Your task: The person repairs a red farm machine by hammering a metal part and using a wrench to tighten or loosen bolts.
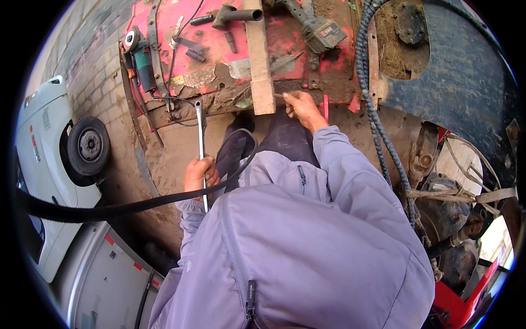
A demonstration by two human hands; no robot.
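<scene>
My left hand (pixel 201 174) is closed round the shaft of a long silver ratchet wrench (pixel 200 131), held upright in front of the red metal surface with its head near the lower edge. My right hand (pixel 304 109) pinches a small thin rod (pixel 279 95) beside the lower end of a wooden board (pixel 259 66); what kind of rod it is I cannot make out. The board lies across the dirty red metal panel (pixel 219 52) and juts past its near edge. A black strap (pixel 131 205) crosses in front of my left forearm.
An angle grinder (pixel 144 66) lies on the panel's left side, a cordless power tool (pixel 323 34) at upper right. Between them are a metal pipe piece (pixel 241 15) and small sockets. Wrapped hoses (pixel 378 120) hang at right. A light-coloured truck (pixel 52 142) stands at left.
</scene>
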